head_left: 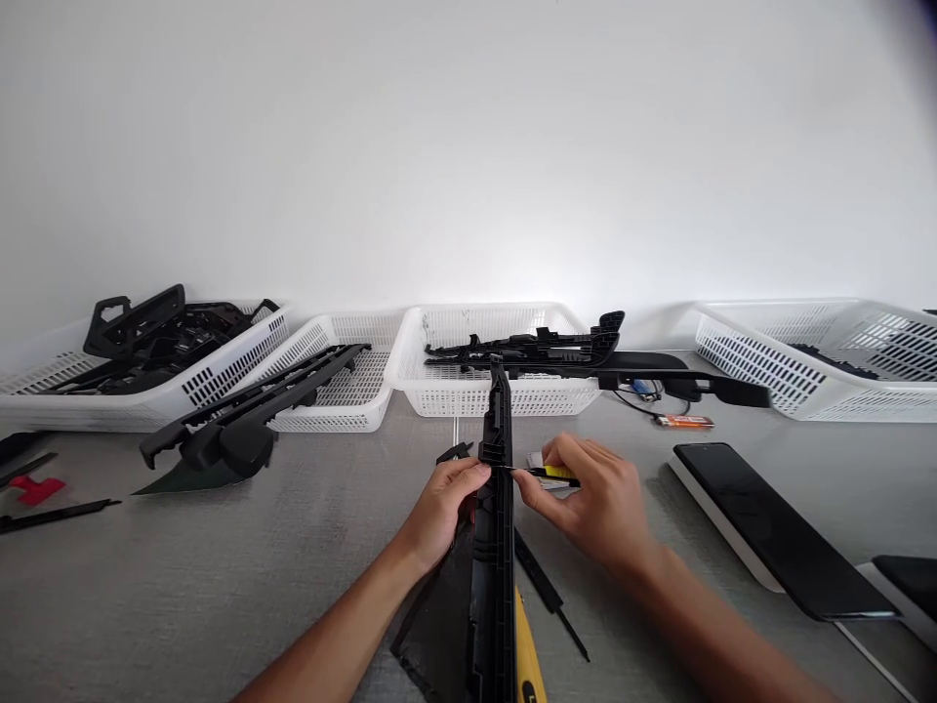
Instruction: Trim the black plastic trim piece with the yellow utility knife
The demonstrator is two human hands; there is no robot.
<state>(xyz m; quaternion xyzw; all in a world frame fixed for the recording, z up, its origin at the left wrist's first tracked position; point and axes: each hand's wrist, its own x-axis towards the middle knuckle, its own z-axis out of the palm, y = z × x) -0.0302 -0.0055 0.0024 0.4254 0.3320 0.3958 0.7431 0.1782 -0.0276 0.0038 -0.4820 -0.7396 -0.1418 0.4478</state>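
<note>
Two hands work at one long black rail [496, 547], which lies on the grey table [220, 586] and runs straight away from the person. Its far end stops just short of the middle basket [468, 395]. The left hand [443, 508] is clamped on the rail's left flank, thumb on top. The right hand [596, 508], just right of the rail, pinches a small black-and-yellow tool [554, 474] whose tip touches the rail's right edge.

In my judgement the work goes best if the left hand pins the rail flat so it cannot roll. The tool should be pressed lightly and close to its tip, with the left fingers clear of its line. A slip toward the left thumb looks like the main risk.

Four white baskets stand in a row beyond the rail.
- Middle basket: black brackets [542, 344], some poking over the rim to the right.
- Near-left basket [333, 415], next one left of the rail: long black bars [293, 391] that overhang its front.
- Far-left basket [226, 376]: a heap of black parts [157, 337].
- Right basket [739, 361], well right of the rail: one dark piece [827, 359], too hidden to name.

A thin black strip [549, 591] lies just right of the rail, and a yellow handle [528, 654] shows from under the rail's near end.
</note>
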